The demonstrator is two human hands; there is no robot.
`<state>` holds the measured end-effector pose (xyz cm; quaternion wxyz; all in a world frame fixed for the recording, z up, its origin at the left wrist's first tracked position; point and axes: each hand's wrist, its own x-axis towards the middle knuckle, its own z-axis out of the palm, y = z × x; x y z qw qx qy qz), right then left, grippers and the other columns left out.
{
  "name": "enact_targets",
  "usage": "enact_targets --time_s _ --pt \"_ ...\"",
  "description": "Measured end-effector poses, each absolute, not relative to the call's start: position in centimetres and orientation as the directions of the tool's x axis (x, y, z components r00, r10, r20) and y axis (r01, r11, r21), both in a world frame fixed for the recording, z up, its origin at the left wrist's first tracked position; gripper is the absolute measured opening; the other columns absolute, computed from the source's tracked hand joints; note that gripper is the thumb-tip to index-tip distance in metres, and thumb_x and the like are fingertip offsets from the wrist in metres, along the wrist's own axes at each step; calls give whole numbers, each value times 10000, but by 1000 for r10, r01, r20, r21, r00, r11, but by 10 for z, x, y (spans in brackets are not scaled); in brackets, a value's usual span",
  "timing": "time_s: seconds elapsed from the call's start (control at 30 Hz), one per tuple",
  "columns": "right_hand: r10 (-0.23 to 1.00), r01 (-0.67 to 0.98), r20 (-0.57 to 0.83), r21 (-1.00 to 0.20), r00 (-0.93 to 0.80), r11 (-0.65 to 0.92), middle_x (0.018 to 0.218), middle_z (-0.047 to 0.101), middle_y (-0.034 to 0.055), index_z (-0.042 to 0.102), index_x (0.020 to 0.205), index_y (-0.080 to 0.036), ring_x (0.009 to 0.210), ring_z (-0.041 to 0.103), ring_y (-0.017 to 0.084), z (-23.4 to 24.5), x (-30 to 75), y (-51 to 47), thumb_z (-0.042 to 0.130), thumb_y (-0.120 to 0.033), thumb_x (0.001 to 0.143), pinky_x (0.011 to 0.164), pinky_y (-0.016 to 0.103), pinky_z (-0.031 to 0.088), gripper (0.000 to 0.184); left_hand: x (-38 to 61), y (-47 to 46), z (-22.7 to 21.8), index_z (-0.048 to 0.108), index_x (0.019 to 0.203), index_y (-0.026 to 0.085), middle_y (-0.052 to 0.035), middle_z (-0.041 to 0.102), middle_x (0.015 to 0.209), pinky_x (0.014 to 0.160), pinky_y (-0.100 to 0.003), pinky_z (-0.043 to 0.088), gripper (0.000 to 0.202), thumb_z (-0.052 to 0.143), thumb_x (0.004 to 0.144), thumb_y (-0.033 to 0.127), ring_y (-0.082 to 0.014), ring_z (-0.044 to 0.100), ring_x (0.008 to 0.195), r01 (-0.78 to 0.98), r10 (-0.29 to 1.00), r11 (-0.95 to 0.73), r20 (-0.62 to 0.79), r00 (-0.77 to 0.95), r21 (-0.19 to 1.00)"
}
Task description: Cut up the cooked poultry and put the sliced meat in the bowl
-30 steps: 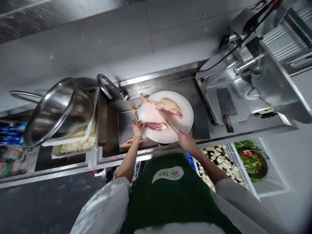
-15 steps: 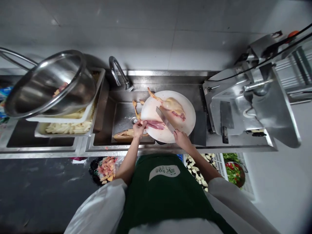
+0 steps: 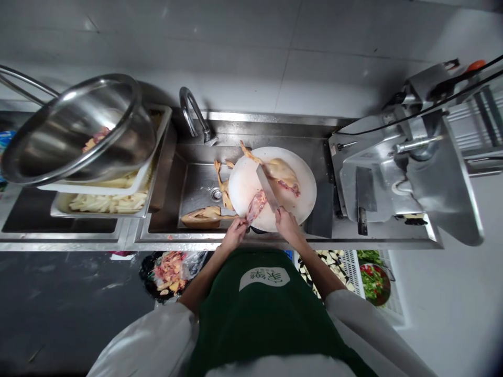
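Observation:
My left hand (image 3: 234, 233) is closed on the end of a raw poultry piece (image 3: 257, 206) at the near-left edge of a round white cutting board (image 3: 306, 193). In my right hand (image 3: 287, 226) is the handle of a cleaver (image 3: 266, 187). Its blade points away and to the left over the board, beside the held piece; whether they touch I cannot tell. A larger pale poultry piece (image 3: 283, 172) with a leg lies on the far part of the board. More poultry (image 3: 203, 217) rests in the sink, left of the board.
The sink (image 3: 196, 175) has a curved faucet (image 3: 192, 112) behind it. A tilted steel bowl (image 3: 126, 125) sits on stacked trays at left. Right of the board are a second cleaver (image 3: 364, 199) and a metal machine (image 3: 440, 178). Below the counter stand a meat bag (image 3: 171, 272) and vegetable baskets (image 3: 353, 269).
My left hand has moved nearer to me and slightly right, turning the poultry piece so that it now slants and shows its ragged side. The cleaver has shifted slightly, its blade steeper.

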<state>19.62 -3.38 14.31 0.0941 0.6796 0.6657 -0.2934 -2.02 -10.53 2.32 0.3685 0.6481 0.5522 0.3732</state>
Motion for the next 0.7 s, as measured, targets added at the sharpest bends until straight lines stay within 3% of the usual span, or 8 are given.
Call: enact_targets --time_s 0.23,0.37,0.5,0.7 --pt "898 949 -439 -286 -11 -128 1109 729 174 483 1375 -113 1006 705 256 127 178 -25 229 -295 1086 826 300 469 426 -3 -120 20 739 804 206 -93 664 963 857 -345 553 221 687 892 403 -204 654 912 299 996 -32 56 -74 954" --pt "890 955 -455 -278 -34 -106 1114 735 181 543 1308 -111 1028 702 266 112 165 -25 220 -286 1084 858 322 487 430 7 -119 22 742 793 198 -79 686 917 714 -308 552 235 719 861 422 -186 653 804 148 993 72 -57 -103 986" --pt "884 960 -466 -260 -30 -104 1090 738 180 569 1262 -115 1015 707 280 126 167 -19 260 -279 1077 864 339 496 395 9 -121 21 739 764 189 -76 691 887 687 -297 540 262 756 819 444 -183 656 787 76 987 121 -113 -112 990" --pt "988 950 -156 -308 4 -52 1144 695 249 470 1412 -42 1091 684 311 159 170 -3 142 -319 1093 889 361 495 535 9 -120 20 726 742 187 -79 697 882 695 -298 538 293 765 798 472 -185 658 799 35 984 146 -141 -112 989"
